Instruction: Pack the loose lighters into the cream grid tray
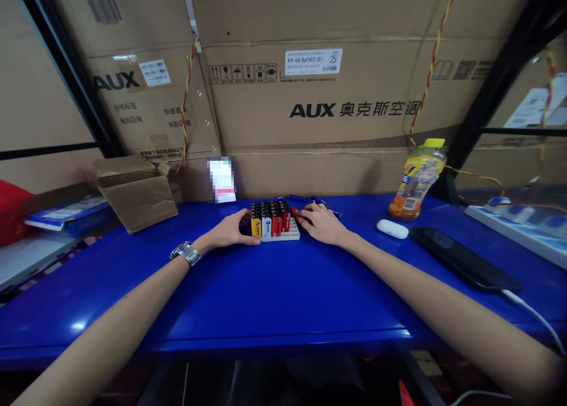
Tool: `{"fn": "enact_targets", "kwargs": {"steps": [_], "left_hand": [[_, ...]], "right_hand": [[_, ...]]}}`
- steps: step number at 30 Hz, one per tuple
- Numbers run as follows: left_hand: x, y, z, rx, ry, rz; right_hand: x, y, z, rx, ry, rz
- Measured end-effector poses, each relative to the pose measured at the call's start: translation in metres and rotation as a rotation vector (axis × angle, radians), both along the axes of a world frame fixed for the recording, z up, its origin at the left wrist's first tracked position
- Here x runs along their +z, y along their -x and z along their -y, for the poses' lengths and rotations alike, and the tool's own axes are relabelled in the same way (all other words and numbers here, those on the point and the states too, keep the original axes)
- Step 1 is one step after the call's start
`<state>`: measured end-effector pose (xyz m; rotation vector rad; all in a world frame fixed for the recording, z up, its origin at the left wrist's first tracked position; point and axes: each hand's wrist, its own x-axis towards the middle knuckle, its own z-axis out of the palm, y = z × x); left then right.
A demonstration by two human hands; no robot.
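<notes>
A pale tray point(290, 236) stands on the blue table, holding rows of upright lighters with black tops. The front row shows a yellow lighter point(256, 227), a white lighter point(266, 227) and red lighters point(277, 226). My left hand point(228, 230), with a metal watch at the wrist, grips the tray's left end between thumb and fingers. At the tray's right end, my right hand point(322, 223) is closed, with a bit of a red lighter point(295, 211) showing at its fingertips. Loose blue lighters point(297, 198) lie behind the tray, partly hidden by the right hand.
An open cardboard box point(137, 193) and a lit phone point(222, 180) stand at the back left. To the right are a drink bottle point(416, 181), a white earbud case point(392, 229), a black phone point(460, 258) on a cable and a power strip point(522, 231). Large cartons point(354, 152) wall the back.
</notes>
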<state>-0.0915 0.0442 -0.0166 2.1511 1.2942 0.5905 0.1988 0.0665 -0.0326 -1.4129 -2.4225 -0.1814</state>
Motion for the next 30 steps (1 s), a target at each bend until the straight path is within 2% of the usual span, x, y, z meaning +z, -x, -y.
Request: {"fn": "enact_targets", "kwargs": {"steps": [7, 10, 15, 18, 26, 30], "left_hand": [[0.002, -0.001, 0.001, 0.015, 0.001, 0.003], [0.003, -0.001, 0.002, 0.015, 0.004, 0.002], [0.002, 0.000, 0.002, 0.011, 0.003, 0.005], [0.003, -0.001, 0.002, 0.011, 0.007, 0.001], [0.005, -0.002, 0.004, 0.013, 0.012, -0.010], [0.004, -0.002, 0.003, 0.007, 0.022, -0.005]], "right_hand": [[0.010, 0.008, 0.011, -0.219, -0.035, 0.021], [0.009, 0.007, 0.010, -0.295, 0.023, 0.018], [0.007, 0.002, 0.001, -0.253, 0.177, -0.046], [0.007, -0.001, -0.003, -0.215, 0.211, -0.058], [0.008, -0.001, 0.001, -0.228, 0.179, -0.120], [0.004, -0.001, -0.002, -0.128, 0.093, -0.350]]}}
